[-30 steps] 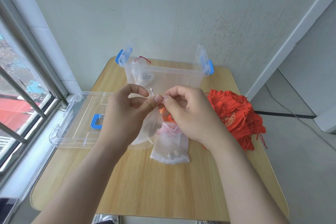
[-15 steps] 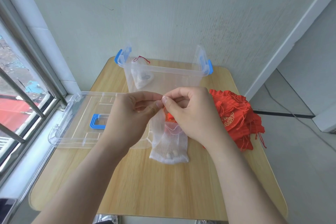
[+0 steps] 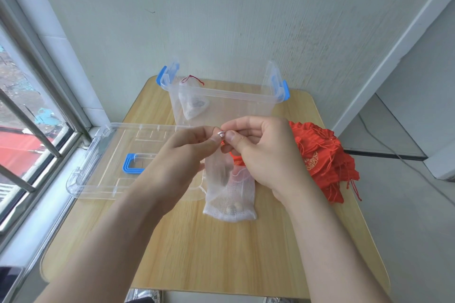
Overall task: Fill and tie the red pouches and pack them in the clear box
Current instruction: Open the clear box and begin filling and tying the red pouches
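Both hands meet over the middle of the wooden table [image 3: 221, 253]. The left hand [image 3: 182, 155] and the right hand [image 3: 261, 152] pinch the same small thing between thumb and fingertips. It is the top of a thin white mesh bag [image 3: 219, 167] that hangs down from the pinch. A bit of red cord shows just under the fingers. The fingers are closed tight on it, and I cannot tell if a knot is there.

A second white mesh bag [image 3: 236, 202] lies flat on the table, right below the hands at 6 o'clock. Some small pale bits sit in its bottom.

The clear box [image 3: 221, 101] stands at 12 o'clock from the hands, near the wall, with blue clips on its 2 ends. 1 tied bag [image 3: 192, 103] with a red string leans inside it, at the left end.

The clear lid [image 3: 108, 165] with a blue handle lies flat at 9 o'clock, partly under the left hand.

A pile of red pouches [image 3: 322, 160] sits at 3 o'clock, just beside the right hand, near the table edge.
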Demonstrator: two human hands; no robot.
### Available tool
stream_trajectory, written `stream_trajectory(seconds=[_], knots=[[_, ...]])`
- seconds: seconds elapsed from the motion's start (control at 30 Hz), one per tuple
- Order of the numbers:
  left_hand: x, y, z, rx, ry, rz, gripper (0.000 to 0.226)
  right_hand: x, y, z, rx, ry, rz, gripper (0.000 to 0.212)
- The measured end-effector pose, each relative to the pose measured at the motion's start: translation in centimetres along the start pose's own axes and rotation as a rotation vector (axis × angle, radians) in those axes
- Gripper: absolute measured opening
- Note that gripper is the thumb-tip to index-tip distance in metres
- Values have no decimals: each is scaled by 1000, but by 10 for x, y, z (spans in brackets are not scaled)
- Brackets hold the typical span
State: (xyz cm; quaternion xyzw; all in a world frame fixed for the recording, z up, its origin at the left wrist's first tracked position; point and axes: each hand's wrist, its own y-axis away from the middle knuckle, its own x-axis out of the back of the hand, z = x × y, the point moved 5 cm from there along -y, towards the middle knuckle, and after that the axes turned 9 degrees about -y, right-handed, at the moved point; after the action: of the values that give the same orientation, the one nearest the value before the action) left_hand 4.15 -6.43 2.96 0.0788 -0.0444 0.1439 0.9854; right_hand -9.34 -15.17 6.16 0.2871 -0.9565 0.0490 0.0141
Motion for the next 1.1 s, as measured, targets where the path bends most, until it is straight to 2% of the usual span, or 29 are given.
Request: stream_trajectory(seconds=[0.23, 0.4, 0.5, 0.6, 0.67, 0.77, 0.9, 1.03, 1.1], knots=[[2, 4, 3, 8, 143, -22, 32, -5, 1, -6, 284, 233, -43, 15], [6, 5, 0, 61, 88, 4, 29, -7, 5, -14, 557, 523, 12, 15], [7, 5, -1, 65, 119, 40, 23, -8, 7, -12, 601, 572, 46, 8], [11, 4, -1, 17, -2, 91, 17, -9, 6, -10, 513, 584, 61, 6], [12, 5, 1, -21, -109, 115, 15, -6, 4, -8, 383, 525, 79, 6], [7, 8, 8, -131, -277, 110, 9, 0, 0, 0, 127, 333, 110, 5], [2, 9, 14, -251, -410, 112, 19, 3, 0, 9, -184, -16, 120, 3], [0, 9, 14, -311, -476, 100, 16, 8, 2, 9, -311, -70, 121, 8], [1, 10, 14, -350, -511, 154, 17, 7, 2, 9, -363, -108, 96, 8]])
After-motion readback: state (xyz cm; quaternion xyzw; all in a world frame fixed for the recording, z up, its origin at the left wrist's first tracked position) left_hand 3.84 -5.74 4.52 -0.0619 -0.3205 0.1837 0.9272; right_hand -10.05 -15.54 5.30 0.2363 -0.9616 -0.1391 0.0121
